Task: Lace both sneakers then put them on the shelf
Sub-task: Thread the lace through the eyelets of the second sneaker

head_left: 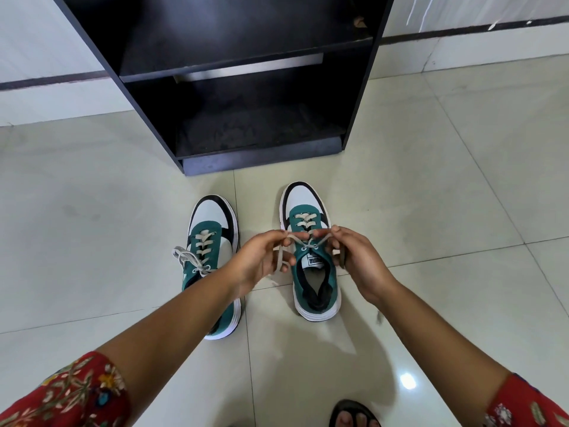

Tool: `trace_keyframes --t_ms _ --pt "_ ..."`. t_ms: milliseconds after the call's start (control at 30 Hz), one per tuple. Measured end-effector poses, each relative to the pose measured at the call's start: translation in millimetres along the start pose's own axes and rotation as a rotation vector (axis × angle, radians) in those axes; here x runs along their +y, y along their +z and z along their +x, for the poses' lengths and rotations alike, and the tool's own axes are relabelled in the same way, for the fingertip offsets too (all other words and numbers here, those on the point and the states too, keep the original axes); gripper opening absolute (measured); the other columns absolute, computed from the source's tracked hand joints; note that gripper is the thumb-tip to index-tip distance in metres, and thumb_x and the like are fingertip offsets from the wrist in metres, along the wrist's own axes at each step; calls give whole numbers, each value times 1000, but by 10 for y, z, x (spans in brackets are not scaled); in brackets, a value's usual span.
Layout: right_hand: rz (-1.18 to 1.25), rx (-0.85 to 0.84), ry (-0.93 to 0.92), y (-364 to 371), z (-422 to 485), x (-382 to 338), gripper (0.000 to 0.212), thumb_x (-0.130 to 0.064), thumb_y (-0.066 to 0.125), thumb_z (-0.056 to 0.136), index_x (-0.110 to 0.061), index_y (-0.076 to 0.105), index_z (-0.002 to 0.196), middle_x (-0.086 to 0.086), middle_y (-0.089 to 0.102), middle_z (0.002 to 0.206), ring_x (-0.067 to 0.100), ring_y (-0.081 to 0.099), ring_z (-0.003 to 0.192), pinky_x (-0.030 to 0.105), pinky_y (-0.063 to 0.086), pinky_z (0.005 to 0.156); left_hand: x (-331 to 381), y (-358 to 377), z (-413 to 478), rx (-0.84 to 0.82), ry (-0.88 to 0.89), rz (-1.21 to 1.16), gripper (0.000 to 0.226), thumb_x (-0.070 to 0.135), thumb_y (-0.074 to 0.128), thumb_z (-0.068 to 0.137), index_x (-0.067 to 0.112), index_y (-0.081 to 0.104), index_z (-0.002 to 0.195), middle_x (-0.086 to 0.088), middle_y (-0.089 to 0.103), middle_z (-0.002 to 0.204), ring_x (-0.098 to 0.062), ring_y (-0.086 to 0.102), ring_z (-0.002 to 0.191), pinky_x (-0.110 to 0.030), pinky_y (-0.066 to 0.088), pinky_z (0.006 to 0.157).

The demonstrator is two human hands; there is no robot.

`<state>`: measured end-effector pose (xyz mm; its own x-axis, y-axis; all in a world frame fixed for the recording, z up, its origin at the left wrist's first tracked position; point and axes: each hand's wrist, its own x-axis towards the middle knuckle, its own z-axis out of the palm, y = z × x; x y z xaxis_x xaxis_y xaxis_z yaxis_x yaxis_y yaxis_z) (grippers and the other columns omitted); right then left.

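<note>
Both sneakers sit on the floor just in front of the shelf [234, 75]. The left sneaker [212, 241] looks tied. Over the right sneaker [311, 251], left hand [261, 257] and right hand [354, 257] each pinch a lace end [295, 238] — crossed, knot pending — so next comes cinching.

The floor [431, 195] is glossy, smooth tile. The shelf [363, 87] looks like matt black board. The sneakers [314, 272] pair matt green cloth with smooth white panels.

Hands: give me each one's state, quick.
Left hand: closed on a lace end.
Right hand: closed on the other lace end.
</note>
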<state>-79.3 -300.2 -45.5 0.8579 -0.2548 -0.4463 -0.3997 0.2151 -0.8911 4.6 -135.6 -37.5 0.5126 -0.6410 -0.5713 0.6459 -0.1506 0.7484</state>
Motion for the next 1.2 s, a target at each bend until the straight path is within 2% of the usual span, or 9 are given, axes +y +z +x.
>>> trace_keyframes --t_ms 100,367,467,600,767,900,1033,1133,1200 --pt "157 -54 48 35 43 5 38 -26 38 96 -21 44 59 -7 52 60 9 37 54 25 21 49 -14 11 12 -5 -38 -59 32 21 32 94 17 43 65 4 67 81 -14 48 55 -26 35 55" --pt "500 28 167 43 81 137 37 -22 36 96 -18 34 60 -7 39 47 7 34 42 17 28 40 -80 -22 116 67 -25 170 28 12 30 93 21 37 67 6 48 69 -8 34 49 -23 31 47" --pt "406 22 181 71 95 102 37 -24 34 97 -18 35 60 -8 39 48 9 30 46 18 26 41 -70 -42 114 73 -9 199 27 15 30 94 19 41 70 5 48 69 -9 33 46 -26 25 50" --pt "192 -20 122 111 79 36 30 -29 35 97 -19 50 74 -7 39 57 9 31 53 20 26 46 -56 -9 41 87 200 315 30 17 29 99 13 57 89 -1 53 72 -9 33 47 -19 30 47" --pt "90 -46 13 185 40 -3 32 -27 33 98 -32 64 95 -7 42 64 7 35 55 23 26 52 -22 71 36 51 339 365 35 10 28 100 25 57 113 7 52 56 -10 31 46 -17 28 46" --pt "-19 -54 -25 212 18 -55 22 -14 38 95 -25 57 92 -5 42 61 7 36 53 18 28 47 39 112 38 -46 387 461 24 4 32 98 12 54 104 11 50 58 -1 37 48 -9 30 47" --pt "23 -60 -42 254 30 -43 21 1 40 92 -20 34 90 3 45 62 7 40 51 13 32 45 69 112 76 -81 302 380 13 3 37 97 13 37 105 -9 52 67 -1 35 42 -11 27 41" --pt "-14 -105 -91 227 37 -34 21 1 38 94 -19 33 90 3 48 65 3 41 49 13 31 46 43 61 101 -6 184 240 35 8 40 97 29 32 124 -3 52 60 -3 32 36 -14 23 38" --pt "-63 -153 -124 205 36 -25 16 -1 37 95 -16 36 97 4 49 66 5 42 52 15 30 48 40 31 109 -34 126 185 30 12 43 96 24 41 124 1 54 55 -4 30 35 -15 23 38"
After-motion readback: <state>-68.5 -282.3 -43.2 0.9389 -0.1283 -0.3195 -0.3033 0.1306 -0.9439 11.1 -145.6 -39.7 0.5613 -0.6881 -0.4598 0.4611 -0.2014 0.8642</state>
